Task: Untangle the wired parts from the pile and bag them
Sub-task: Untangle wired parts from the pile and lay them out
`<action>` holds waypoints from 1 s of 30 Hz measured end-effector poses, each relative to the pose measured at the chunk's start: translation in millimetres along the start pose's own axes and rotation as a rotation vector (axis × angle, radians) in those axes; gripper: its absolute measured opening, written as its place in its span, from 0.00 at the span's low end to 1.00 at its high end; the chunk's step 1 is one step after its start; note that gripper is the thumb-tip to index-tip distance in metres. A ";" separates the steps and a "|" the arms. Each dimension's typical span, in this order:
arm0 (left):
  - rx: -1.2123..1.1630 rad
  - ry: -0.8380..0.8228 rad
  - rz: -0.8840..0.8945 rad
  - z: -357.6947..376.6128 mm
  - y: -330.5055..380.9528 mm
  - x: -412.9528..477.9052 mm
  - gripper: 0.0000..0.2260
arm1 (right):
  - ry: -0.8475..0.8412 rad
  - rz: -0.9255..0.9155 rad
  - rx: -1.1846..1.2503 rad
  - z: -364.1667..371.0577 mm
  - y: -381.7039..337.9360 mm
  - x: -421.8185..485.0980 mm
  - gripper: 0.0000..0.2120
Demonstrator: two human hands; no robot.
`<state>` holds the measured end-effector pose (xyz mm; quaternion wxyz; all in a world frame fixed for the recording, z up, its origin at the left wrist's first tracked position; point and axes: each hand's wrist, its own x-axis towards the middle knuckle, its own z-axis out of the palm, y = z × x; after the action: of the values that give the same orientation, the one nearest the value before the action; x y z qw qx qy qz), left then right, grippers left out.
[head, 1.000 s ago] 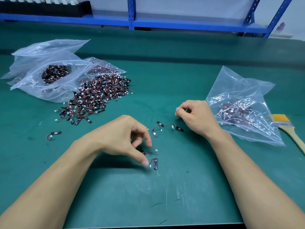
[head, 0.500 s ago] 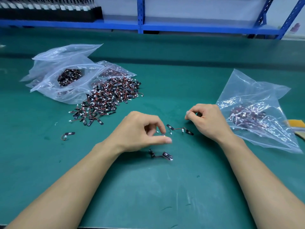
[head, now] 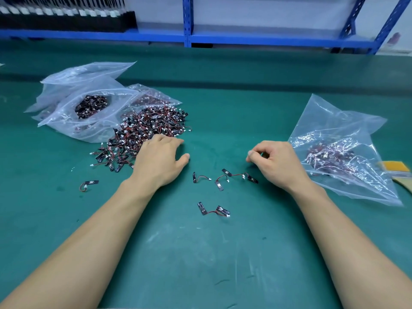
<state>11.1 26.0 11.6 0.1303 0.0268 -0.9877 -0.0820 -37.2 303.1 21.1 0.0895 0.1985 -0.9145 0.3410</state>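
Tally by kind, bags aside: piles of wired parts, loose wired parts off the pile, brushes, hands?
Pile of wired parts: 1
Loose wired parts off the pile: 7
Brush: 1
Hands: 2 (left hand, right hand)
Total: 11

Green bench [head: 223,264] bears a parts pile [head: 147,132], loose parts [head: 227,172], left bags [head: 73,121], right bag [head: 338,130] — and a brush [head: 395,167]

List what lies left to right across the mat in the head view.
left clear bags → pile of wired parts → loose wired parts → right hand → right clear bag → brush
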 end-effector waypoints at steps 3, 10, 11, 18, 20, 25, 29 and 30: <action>-0.095 -0.019 0.038 -3.1 3.6 -3.5 0.23 | 0.003 -0.005 -0.001 0.4 1.1 0.3 0.11; -0.390 0.046 0.121 -10.0 5.4 -10.6 0.12 | 0.005 -0.006 0.006 1.3 3.5 0.9 0.11; -0.405 0.080 0.104 -10.1 3.7 -10.2 0.11 | 0.005 -0.006 0.004 1.2 3.2 0.8 0.11; -0.333 0.069 -0.007 -3.8 -7.2 -3.8 0.12 | -0.004 -0.001 -0.002 -0.2 0.5 0.2 0.11; -0.277 0.038 -0.010 -0.5 -5.4 -2.8 0.14 | -0.006 0.001 0.000 -0.4 -0.1 -0.3 0.11; -0.272 0.035 -0.026 1.3 -3.9 1.9 0.11 | -0.008 0.006 0.001 -0.2 -0.4 -0.7 0.11; -0.359 0.053 -0.064 1.4 -8.9 2.1 0.11 | -0.007 0.006 0.003 0.4 0.3 -0.3 0.11; -0.383 0.063 -0.076 1.4 -9.6 2.1 0.12 | -0.007 0.007 0.003 0.6 0.2 -0.2 0.11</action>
<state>9.0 16.6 9.2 0.1609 0.0412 -0.9477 -0.2724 -37.1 302.9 20.5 0.0849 0.1966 -0.9150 0.3420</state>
